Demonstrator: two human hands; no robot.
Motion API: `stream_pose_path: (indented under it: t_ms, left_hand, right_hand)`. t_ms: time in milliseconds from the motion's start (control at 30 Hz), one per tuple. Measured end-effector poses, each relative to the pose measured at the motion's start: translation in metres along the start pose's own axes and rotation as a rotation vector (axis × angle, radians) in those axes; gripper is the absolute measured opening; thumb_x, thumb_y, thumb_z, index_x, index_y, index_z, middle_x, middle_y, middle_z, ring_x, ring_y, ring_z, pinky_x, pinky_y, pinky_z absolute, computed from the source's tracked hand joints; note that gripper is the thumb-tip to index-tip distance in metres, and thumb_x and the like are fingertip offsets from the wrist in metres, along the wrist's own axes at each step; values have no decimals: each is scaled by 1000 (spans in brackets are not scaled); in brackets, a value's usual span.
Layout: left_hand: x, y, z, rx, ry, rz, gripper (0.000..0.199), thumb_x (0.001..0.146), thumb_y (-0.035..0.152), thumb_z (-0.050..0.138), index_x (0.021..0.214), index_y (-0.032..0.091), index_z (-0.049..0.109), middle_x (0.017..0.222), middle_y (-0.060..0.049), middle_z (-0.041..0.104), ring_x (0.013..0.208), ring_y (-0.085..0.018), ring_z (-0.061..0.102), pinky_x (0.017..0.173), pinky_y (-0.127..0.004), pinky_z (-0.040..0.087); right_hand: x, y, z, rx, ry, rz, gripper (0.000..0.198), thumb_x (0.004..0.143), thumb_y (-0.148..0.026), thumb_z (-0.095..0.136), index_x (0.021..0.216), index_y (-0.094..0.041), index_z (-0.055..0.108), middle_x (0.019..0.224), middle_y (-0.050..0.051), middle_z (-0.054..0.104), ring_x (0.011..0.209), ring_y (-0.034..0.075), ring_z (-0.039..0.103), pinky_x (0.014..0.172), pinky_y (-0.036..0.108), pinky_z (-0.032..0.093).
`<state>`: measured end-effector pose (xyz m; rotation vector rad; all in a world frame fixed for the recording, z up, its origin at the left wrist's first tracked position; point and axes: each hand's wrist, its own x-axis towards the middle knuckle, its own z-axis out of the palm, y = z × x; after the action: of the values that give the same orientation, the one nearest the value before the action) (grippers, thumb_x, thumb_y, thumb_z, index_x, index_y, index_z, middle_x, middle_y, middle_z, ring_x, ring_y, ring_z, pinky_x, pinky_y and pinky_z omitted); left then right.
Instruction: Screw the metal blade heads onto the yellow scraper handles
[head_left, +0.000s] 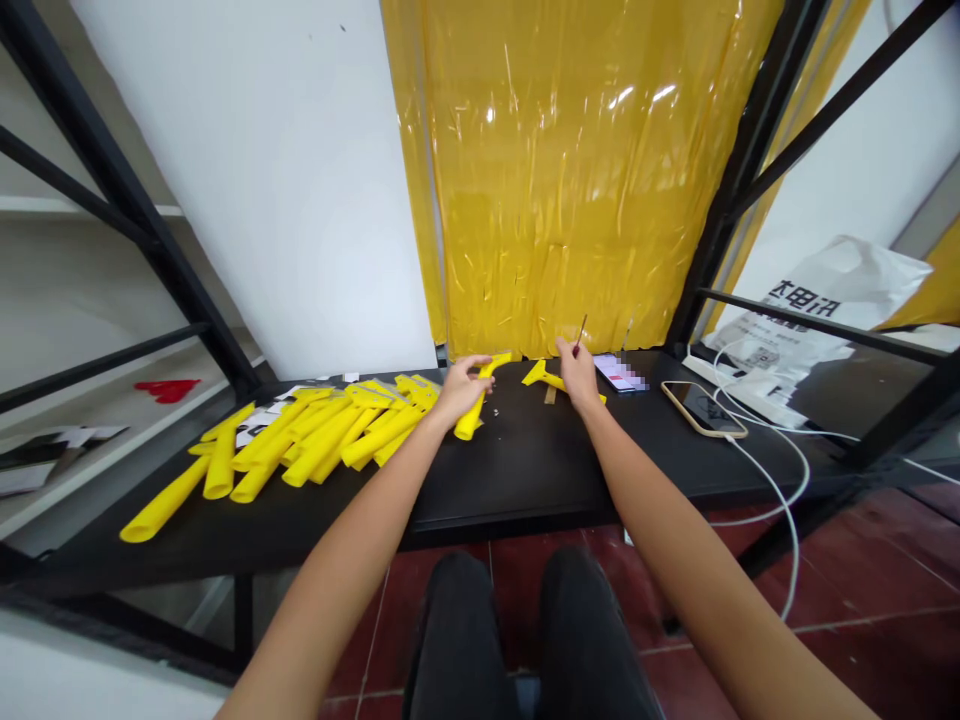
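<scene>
**Left pinching a yellow handle, right on a thin tool**

On my head feed: left hand (457, 388) has a yellow handle (469, 420) pinched between thumb and fingers, flared head up and away, tube end toward me. It's just right of the handle pile (322, 447); can't tell if the tube end touches the black tabletop (510, 480).

Right hand (577, 375) has fingers pressed together on a thin dark tool (580, 337), shaft up, slightly tilted. I can't make out its tip. Second yellow handle (535, 373) lies just beside that hand, flared head left, middle hidden behind the hand. Small brown strip (550, 396) near it.

Right side: lit phone (610, 370) just past the right hand, then a dark-screen phone (703, 408) with a white cable plugged in. White plastic bag (817, 300) well beyond.
</scene>
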<state>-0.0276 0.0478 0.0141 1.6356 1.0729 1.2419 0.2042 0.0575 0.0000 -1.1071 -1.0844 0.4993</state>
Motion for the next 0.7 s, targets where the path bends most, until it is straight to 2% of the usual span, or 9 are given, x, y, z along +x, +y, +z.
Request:
stream_pose_path:
  t_ms: [67,100,167,267,400,467,533,600,700]
  left_hand:
    - [-8,-6,17,131,-67,106,42,69,3,64,109,13,70,123,-14,62,84,-17,68,82,-36,56]
    - [-12,-8,25,206,-100,169,39,68,3,66,104,14,72,124,-13,60,94,-19,67,89,-37,55]
    - [-22,-11,39,319,-149,246,32,69,5,67,98,17,75,123,-11,59,107,-23,64,99,-40,50]
    - [-33,-10,53,384,-228,242,34,71,12,68,103,20,76,130,-10,58,121,-26,59,108,-41,45]
    - [-43,-5,58,462,-366,165,43,73,22,68,116,21,73,149,-10,50,137,-31,48,116,-42,36]
    - [-47,-2,59,526,-422,160,51,76,28,68,126,20,69,155,-11,44,141,-32,43,119,-44,31]
    - [-53,1,60,564,-452,182,59,80,37,67,136,19,62,159,-13,39,145,-32,38,121,-44,27]
    - [-59,4,63,579,-461,196,65,86,48,62,143,17,54,160,-15,37,148,-31,33,122,-45,24]
    - [-67,6,69,602,-469,185,70,93,63,48,146,17,50,159,-16,38,151,-31,27,122,-46,21]
  right_hand:
    - [3,0,-7,-231,139,-102,44,97,-54,40,66,-23,43,59,-3,41,60,16,43,62,28,39]
    - [4,1,-12,-339,179,-137,45,99,-49,34,66,-22,48,61,0,47,63,18,47,66,30,41]
    - [7,3,-20,-544,167,-159,42,100,-36,30,77,-19,60,76,8,62,77,23,57,75,34,43]
    - [8,8,-27,-869,-13,-91,33,96,-27,40,99,-14,70,104,18,69,103,30,59,90,39,43]
    - [3,15,-29,-1160,-303,102,34,87,-43,64,105,-17,76,114,19,69,118,38,54,93,47,44]
    - [2,17,-30,-1196,-346,146,36,82,-44,70,106,-18,77,116,18,70,121,39,54,94,48,45]
    - [5,19,-31,-1126,-333,158,30,80,-39,72,100,-17,79,114,19,71,120,39,56,95,48,44]
    - [9,21,-32,-934,-315,181,24,81,-36,71,92,-15,79,105,19,73,114,36,60,94,45,45]
    - [13,21,-30,-616,-335,209,32,90,-41,58,93,-16,78,94,13,75,94,26,67,82,34,49]
